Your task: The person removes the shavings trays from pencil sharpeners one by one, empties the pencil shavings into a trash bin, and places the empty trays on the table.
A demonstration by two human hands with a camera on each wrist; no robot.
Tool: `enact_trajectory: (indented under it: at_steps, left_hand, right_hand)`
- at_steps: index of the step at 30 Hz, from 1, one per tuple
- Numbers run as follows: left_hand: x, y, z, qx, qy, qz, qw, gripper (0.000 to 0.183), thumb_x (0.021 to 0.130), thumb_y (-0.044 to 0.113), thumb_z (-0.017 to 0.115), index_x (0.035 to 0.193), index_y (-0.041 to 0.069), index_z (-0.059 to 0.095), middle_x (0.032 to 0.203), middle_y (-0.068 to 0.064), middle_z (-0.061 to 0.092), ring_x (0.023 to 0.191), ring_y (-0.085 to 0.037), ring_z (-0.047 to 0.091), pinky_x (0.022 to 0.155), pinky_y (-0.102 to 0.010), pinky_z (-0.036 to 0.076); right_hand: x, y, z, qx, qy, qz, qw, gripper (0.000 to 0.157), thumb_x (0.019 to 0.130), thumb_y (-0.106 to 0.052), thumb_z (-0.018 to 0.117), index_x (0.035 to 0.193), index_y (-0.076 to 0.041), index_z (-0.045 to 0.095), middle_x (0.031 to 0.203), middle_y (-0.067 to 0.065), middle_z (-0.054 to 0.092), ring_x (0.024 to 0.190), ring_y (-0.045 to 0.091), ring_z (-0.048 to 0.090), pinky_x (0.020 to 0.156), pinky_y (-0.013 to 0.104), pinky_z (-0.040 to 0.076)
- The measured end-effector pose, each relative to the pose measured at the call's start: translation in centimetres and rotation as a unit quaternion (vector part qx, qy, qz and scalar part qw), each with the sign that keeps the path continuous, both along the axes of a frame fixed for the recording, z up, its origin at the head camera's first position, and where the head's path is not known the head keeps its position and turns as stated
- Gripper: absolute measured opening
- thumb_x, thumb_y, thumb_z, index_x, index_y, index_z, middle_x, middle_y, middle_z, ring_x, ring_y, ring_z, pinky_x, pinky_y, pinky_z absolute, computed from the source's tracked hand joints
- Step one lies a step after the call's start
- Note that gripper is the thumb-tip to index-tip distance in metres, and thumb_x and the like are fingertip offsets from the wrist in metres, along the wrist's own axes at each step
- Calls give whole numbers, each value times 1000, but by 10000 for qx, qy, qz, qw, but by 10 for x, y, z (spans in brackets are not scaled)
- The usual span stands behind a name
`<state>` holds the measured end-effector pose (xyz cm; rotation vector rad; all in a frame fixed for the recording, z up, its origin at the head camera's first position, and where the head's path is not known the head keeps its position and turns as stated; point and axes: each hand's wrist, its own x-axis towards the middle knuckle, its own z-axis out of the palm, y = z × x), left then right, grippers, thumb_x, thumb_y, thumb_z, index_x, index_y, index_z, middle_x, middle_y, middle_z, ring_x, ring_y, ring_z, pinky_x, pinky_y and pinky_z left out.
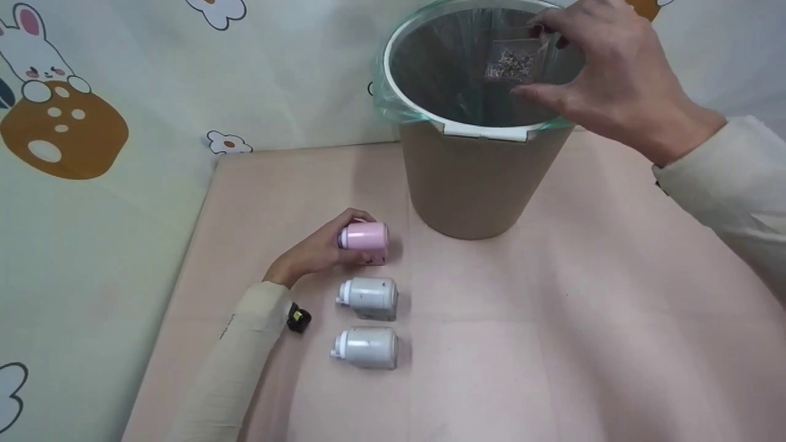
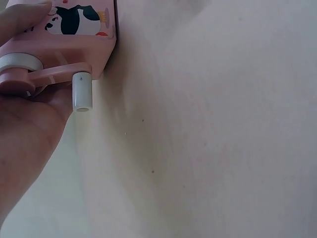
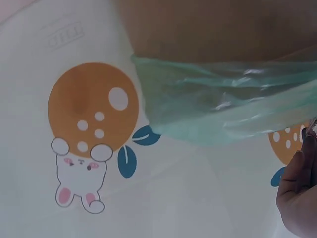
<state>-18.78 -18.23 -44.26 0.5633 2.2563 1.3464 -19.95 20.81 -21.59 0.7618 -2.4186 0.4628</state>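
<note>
Right hand (image 1: 620,77) holds a speckled clear packet (image 1: 511,64) over the open bin (image 1: 476,184); left hand (image 1: 322,247) (well apart) grips a pink bottle (image 1: 366,236) at the bin's near left. Apparently discarding; next calls for releasing.

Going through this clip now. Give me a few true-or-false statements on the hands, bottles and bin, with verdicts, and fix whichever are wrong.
1. The left hand grips a pink bottle. True.
2. In the head view, the two grey bottles have their tops pointing right. False: their tops point left.
3. The right hand holds a small clear packet. True.
4. That packet is empty. False: small bits show inside it.
5. A translucent green liner hangs over the edge of a brown bin. True.
6. The pink bottle lies inside the bin. False: it is outside, in the left hand.
</note>
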Motion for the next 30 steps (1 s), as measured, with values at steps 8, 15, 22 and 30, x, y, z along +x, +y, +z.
enact_trajectory:
  at_steps: [8, 15, 22, 30]
  left_hand:
    - [1, 1, -2, 62, 125, -80, 9999, 62, 85, 7, 77, 137, 17, 46, 131, -9, 55, 113, -24, 53, 102, -38, 42]
    - [3, 2, -1, 72, 34, -24, 10000, 61, 85, 7, 77, 136, 20, 46, 129, -8, 56, 113, -23, 54, 102, -39, 42]
    - [4, 0, 1, 135, 51, -50, 9999, 62, 84, 6, 78, 136, 16, 45, 129, -10, 57, 114, -24, 54, 102, -39, 42]
    - [4, -5, -4, 114, 26, -7, 9999, 62, 83, 0, 74, 136, 14, 45, 131, -10, 56, 116, -24, 53, 105, -39, 41]
  right_hand:
    - [-9, -1, 7, 423, 45, -52, 9991, 54, 80, -10, 84, 130, -3, 64, 124, 20, 64, 114, 38, 56, 98, 53, 49]
    - [-13, -6, 10, 792, 86, -94, 9968, 53, 80, -6, 83, 130, -2, 64, 127, 22, 64, 118, 41, 56, 104, 56, 47]
    - [-15, -14, 12, 1221, 265, -170, 9920, 51, 82, -5, 81, 129, 0, 64, 128, 25, 60, 119, 42, 52, 104, 58, 46]
    - [-27, -16, 15, 1507, 534, -290, 9867, 55, 83, -2, 79, 135, -8, 62, 129, 23, 61, 122, 42, 53, 105, 60, 45]
